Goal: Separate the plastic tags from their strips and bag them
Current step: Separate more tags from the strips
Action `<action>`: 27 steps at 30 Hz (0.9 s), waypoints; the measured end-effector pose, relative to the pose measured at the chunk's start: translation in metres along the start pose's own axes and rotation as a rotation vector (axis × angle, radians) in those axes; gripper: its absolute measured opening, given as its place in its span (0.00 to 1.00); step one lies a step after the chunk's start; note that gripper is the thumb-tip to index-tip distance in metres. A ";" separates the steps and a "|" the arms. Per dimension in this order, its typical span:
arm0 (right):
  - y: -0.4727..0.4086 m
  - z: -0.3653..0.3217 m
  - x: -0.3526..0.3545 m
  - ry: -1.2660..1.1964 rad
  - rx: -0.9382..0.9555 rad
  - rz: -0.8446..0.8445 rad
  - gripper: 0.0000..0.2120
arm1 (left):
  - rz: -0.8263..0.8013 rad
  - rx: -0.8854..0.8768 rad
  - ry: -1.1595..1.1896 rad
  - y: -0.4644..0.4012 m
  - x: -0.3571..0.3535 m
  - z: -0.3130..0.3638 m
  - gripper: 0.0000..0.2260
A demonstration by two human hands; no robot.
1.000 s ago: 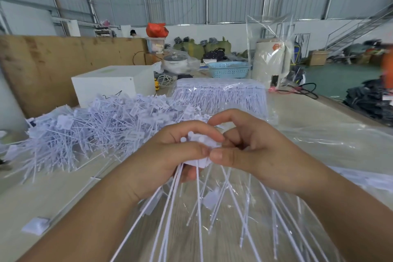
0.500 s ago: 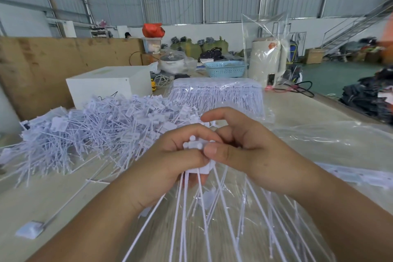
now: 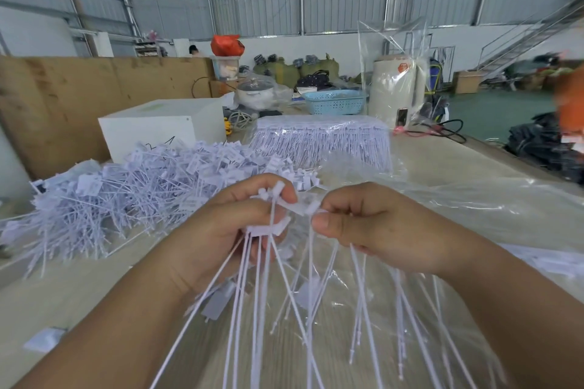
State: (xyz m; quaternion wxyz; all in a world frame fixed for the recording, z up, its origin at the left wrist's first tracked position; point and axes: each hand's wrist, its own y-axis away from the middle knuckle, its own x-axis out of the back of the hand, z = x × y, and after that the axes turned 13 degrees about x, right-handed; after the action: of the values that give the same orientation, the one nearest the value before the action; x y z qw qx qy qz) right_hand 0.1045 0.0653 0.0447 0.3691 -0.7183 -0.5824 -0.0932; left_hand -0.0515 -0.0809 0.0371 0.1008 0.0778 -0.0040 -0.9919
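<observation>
My left hand grips a bunch of white plastic tags by their flat heads, their thin tails hanging down toward me. My right hand pinches the end of the tag strip between thumb and fingers, a small gap away from the left bunch. More tails hang below the right hand. A clear plastic bag lies flat on the table under and to the right of both hands. A big heap of loose white tags lies at the left.
A wrapped block of unseparated tag strips stands behind the hands, a white box at back left. A blue basket and a bagged white appliance stand farther back. A single loose tag lies at lower left.
My hands have drawn slightly apart: the right hand has pulled the strip end to the right, away from the bunch in the left hand. The view has shifted a little.
</observation>
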 end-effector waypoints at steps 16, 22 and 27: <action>-0.008 0.000 -0.023 0.145 -0.013 0.371 0.17 | 0.361 -0.241 -0.110 -0.012 -0.021 -0.008 0.09; -0.015 -0.006 -0.042 0.114 0.106 0.551 0.18 | 0.474 -0.350 -0.063 -0.006 -0.031 -0.005 0.12; -0.016 -0.009 -0.049 0.081 0.095 0.624 0.17 | 0.556 -0.404 -0.024 -0.008 -0.041 -0.009 0.13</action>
State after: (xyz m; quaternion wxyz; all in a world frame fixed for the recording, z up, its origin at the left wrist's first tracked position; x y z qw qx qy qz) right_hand 0.0773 0.0225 0.0299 0.4359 -0.8399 -0.3225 0.0230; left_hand -0.0124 -0.0644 0.0340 0.3806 0.0404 0.1703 -0.9080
